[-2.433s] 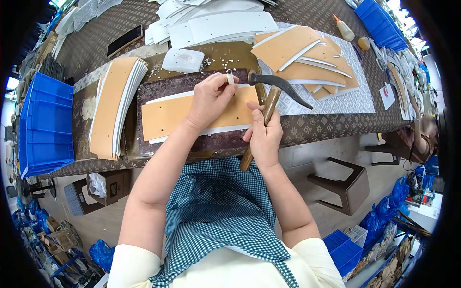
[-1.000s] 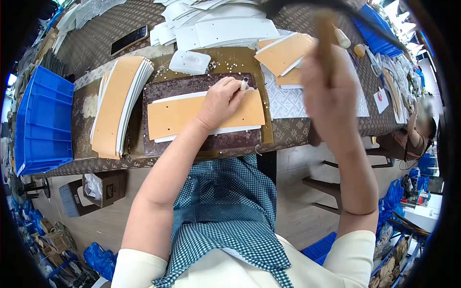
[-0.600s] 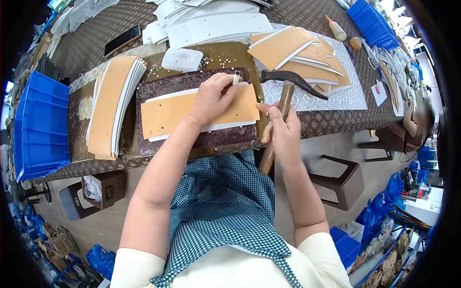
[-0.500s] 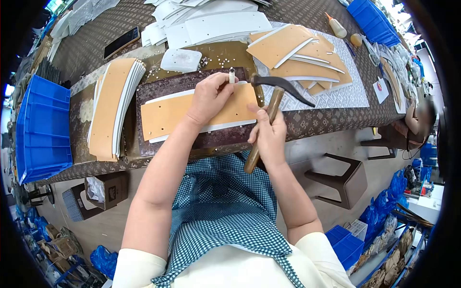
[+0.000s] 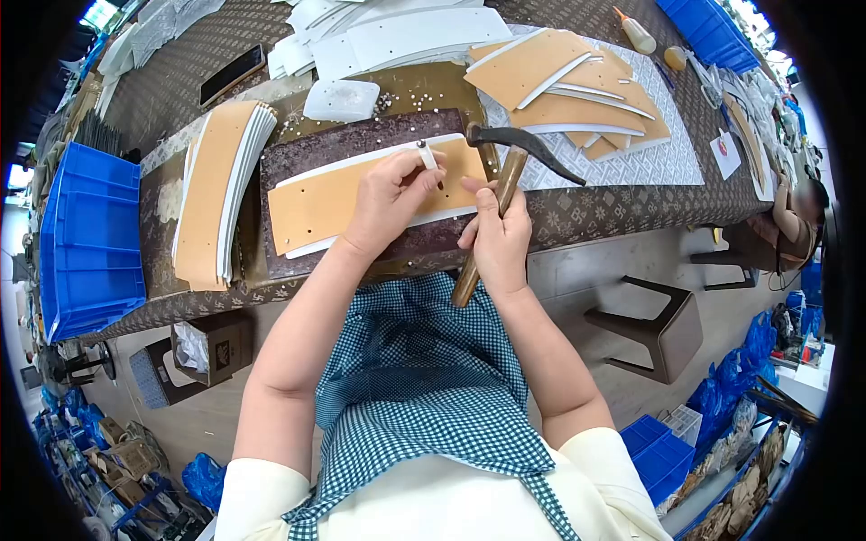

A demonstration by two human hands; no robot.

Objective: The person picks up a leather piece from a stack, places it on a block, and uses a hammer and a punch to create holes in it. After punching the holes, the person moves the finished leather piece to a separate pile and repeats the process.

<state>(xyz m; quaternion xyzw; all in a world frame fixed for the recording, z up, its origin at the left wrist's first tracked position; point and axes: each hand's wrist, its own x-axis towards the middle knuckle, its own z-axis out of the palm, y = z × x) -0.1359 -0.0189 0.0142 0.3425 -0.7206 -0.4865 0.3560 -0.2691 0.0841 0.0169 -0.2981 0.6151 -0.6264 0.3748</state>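
A tan curved panel with white layers under it (image 5: 334, 200) lies on a dark mottled board (image 5: 298, 160). Over its right half, my left hand (image 5: 388, 197) pinches a small white-bodied punch (image 5: 427, 155) between thumb and fingers, its dark end pointing up. Small dark holes show in the panel. My right hand (image 5: 502, 233) is wrapped round the wooden handle of a hammer (image 5: 511, 171), just right of the panel's end. The black curved hammer head sits above that hand, and the handle's butt sticks out below it.
Stacked tan panels (image 5: 215, 194) stand left, beside a blue bin (image 5: 95, 243). More tan panels (image 5: 577, 90) and white sheets (image 5: 415, 41) lie behind, with a white tray (image 5: 341, 100), a phone (image 5: 233, 75) and a glue bottle (image 5: 638, 34). A person (image 5: 794, 221) sits far right.
The punch has tilted and moved slightly left and down with my left hand. My right hand and the hammer have shifted slightly left and up. The whole view has shifted a little.
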